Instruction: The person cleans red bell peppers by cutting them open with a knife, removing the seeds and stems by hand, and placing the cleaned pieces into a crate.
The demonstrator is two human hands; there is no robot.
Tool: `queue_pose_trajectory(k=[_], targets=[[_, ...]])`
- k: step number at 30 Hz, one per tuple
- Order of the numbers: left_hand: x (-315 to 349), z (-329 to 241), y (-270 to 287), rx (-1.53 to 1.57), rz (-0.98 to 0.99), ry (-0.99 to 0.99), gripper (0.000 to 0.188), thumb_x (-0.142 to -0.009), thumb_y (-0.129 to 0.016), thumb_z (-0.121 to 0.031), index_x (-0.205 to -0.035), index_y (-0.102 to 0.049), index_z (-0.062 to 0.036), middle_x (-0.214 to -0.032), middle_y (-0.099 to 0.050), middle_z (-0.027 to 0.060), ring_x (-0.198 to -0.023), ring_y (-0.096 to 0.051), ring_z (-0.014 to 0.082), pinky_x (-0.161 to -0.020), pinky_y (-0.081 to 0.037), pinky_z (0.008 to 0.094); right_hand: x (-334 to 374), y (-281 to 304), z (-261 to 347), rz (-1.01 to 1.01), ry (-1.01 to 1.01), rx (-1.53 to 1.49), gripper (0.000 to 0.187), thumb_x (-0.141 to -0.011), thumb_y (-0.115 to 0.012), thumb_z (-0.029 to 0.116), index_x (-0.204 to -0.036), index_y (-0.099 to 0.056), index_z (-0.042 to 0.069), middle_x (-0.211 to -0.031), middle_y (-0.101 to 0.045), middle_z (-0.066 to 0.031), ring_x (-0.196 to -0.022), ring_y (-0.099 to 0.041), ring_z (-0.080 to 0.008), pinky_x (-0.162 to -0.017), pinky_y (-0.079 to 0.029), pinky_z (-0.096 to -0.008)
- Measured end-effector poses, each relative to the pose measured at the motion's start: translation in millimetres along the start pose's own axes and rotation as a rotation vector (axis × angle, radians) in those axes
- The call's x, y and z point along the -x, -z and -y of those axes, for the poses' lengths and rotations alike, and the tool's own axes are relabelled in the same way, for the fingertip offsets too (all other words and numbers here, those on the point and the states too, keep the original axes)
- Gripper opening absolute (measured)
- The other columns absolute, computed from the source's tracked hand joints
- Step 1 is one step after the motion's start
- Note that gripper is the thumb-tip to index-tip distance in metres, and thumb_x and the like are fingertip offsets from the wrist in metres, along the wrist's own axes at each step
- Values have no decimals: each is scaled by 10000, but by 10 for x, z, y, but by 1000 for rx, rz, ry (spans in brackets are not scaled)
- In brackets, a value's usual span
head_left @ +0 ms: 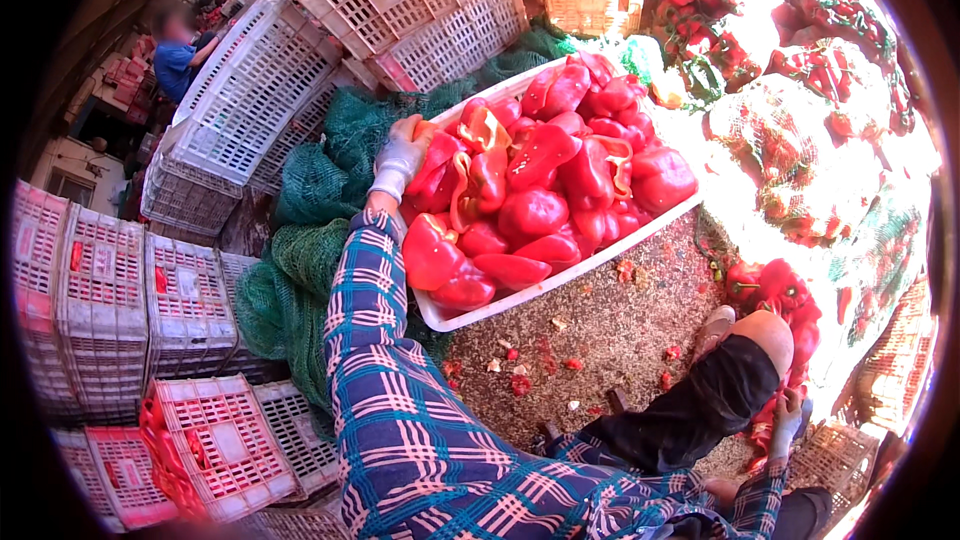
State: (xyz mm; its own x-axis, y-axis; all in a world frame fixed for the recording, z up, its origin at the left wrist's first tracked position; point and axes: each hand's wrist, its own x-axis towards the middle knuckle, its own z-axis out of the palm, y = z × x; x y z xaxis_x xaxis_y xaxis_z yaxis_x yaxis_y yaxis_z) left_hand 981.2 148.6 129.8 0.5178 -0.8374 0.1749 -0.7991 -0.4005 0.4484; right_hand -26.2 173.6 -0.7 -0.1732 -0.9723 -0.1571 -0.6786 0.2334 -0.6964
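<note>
A white plastic crate (590, 267) in front of me is heaped with halved and cut red bell peppers (545, 160). My left hand (402, 152), in a pale glove with bare fingertips, is at the crate's left side. Its fingers are closed on the edge of a red pepper half (432, 168) on the heap. Low on the right, beside my bent knee, is my right hand (788, 418), its fingers curled against a pile of whole red peppers (775, 290). What those fingers hold, if anything, is too small to make out.
Full net sacks of red peppers (790, 150) are heaped at the right. Green netting (310, 260) lies left of the crate. Stacked plastic crates (250, 100) stand at the left and back. Pepper scraps (520, 380) litter the floor. Another person (175, 60) is far left.
</note>
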Motion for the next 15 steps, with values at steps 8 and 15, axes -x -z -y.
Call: queue_pose_trajectory(k=[8, 15], targets=[[129, -144, -495, -216, -105, -372, 316, -922, -502, -202, -1203, -567, -72, -1089, -608, 213, -933, -587, 432, -779, -479, 477, 261, -312, 961, 86, -71, -125, 292, -919, -541, 106, -1181, -617, 1, -1002, -696, -97, -855, -630, -139, -747, -502, -276], [-248, -524, -529, -266, 167, -506, 475, -1002, -442, -317, -1435, -412, -122, -1418, -402, 232, -1299, -409, 385, -1076, -354, 407, 809, -221, 274, 59, -307, 252, 455, -864, -646, 321, -1204, -596, 23, -1047, -698, -161, -948, -681, -240, -809, -517, -335]])
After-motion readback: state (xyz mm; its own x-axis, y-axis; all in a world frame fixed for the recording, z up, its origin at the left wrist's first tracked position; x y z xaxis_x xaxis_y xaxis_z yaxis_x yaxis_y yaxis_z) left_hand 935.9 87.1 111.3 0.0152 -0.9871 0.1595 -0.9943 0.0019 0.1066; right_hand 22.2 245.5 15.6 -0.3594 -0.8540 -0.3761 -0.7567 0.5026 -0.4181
